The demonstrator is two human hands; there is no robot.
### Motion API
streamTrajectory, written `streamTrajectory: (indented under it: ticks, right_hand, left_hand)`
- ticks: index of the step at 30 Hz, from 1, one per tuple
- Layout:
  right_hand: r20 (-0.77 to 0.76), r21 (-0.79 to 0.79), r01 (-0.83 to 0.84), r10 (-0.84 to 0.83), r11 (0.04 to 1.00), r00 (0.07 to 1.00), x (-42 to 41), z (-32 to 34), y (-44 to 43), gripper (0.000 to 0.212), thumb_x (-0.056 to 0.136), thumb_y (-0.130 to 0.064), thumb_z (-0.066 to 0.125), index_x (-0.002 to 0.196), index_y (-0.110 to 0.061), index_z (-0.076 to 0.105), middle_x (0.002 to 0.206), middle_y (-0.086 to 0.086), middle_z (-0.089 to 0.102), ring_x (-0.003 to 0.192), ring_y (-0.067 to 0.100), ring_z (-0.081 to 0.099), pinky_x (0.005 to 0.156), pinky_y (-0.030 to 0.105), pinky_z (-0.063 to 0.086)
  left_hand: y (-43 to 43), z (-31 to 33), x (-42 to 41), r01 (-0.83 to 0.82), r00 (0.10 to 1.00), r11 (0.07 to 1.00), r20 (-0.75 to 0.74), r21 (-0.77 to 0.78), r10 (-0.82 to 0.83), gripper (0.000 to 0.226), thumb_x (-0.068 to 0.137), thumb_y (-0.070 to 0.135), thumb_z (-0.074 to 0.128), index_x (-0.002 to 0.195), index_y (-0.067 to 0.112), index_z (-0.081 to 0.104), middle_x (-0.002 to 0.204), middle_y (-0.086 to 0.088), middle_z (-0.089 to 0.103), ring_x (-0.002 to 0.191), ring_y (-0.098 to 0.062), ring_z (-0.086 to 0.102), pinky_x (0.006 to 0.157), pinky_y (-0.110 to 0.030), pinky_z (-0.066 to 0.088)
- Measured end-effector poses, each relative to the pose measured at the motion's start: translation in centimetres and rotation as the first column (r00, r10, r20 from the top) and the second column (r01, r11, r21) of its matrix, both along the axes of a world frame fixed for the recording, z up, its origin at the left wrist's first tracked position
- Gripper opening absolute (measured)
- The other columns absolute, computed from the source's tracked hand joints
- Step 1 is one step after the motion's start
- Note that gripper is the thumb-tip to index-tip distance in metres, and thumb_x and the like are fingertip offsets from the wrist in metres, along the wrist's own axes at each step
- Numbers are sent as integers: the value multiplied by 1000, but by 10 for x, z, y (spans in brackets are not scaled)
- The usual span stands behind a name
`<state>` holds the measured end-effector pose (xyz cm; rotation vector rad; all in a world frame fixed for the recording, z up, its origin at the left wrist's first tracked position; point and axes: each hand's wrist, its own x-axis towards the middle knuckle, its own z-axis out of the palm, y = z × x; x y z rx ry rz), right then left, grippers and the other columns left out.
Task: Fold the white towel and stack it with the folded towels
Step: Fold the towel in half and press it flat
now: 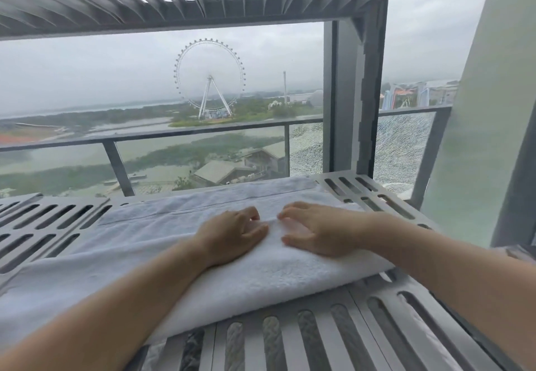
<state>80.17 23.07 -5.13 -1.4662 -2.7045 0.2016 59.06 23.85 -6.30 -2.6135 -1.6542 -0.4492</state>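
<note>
Towel: white, folded, lying across slotted shelf.
Left hand: flat on towel (grip holding nothing).
Right hand: likewise.

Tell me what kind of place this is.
Likely a high-rise hotel or apartment window or balcony. A glass railing overlooks a Ferris wheel and water far below. Both hands press a white towel on a slotted metal shelf.
</note>
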Motion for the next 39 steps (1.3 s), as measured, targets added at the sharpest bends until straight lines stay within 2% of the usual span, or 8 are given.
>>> streamTrajectory:
  ticks: [3,6,9,12,15,20,26,39]
  right_hand:
    - [96,-104,56,-46,993,994,13,-14,-16,64,85,-69,14,142,-44,-4,155,-10,-10,141,11,-11,113,46,-10]
    - [89,-86,131,-123,988,988,28,-18,-31,64,81,-74,7,138,-50,-10,153,-10,-17,139,10,-17,110,46,-17]
    - [68,-30,151,-149,988,987,29,-18,-40,65,83,-72,11,141,-46,-1,155,-7,-7,142,12,-9,114,42,-8]
    - [-141,137,123,-103,983,985,22,-9,-50,53,90,-55,34,137,-31,38,150,-5,31,137,15,29,113,36,22]
    - [-308,198,66,-2,978,951,17,-8,-54,38,90,-35,46,126,-24,54,135,-4,52,122,12,47,106,35,35]
    - [31,-35,169,-168,985,985,25,-22,-55,52,89,-61,13,138,-52,-1,156,-11,-1,142,14,-6,111,54,-8]
    - [103,-16,213,-211,977,972,31,-15,-55,65,84,-70,13,143,-44,1,156,-8,-5,143,13,-6,115,51,2]
    - [57,-100,183,-178,978,982,14,-13,-52,57,93,-56,14,144,-37,-1,155,-9,-10,140,8,-13,116,45,-6]
  left_hand:
    - [-1,-2,-2,19,1000,1000,12,8,-19,32,92,49,40,109,23,50,106,-6,65,94,-25,58,77,-34,45]
    - [-4,-1,0,30,999,1000,30,-3,-30,31,93,46,41,111,22,50,110,-7,64,97,-25,57,75,-32,41]
    - [-13,4,0,94,995,992,37,80,-97,31,92,38,48,117,20,49,121,-4,53,111,-22,50,89,-32,41]
    - [-26,9,12,246,963,935,44,255,-265,34,89,33,52,122,22,48,128,1,48,120,-18,42,99,-35,37]
    - [-37,1,36,352,933,936,74,4,-351,49,94,36,42,139,20,34,146,1,36,134,-13,31,110,-28,22]
    - [-34,-14,39,246,953,935,-113,-256,-282,68,92,59,14,147,25,-8,157,8,-4,141,-1,-6,110,-26,-8]
    - [-41,-9,37,250,949,930,-124,-268,-291,84,83,73,17,147,24,-7,157,10,-6,141,-1,-6,109,-25,-7]
    - [-70,1,-38,178,968,942,-119,-286,-219,78,77,71,12,146,36,0,155,17,-5,139,4,-5,116,-26,-4]
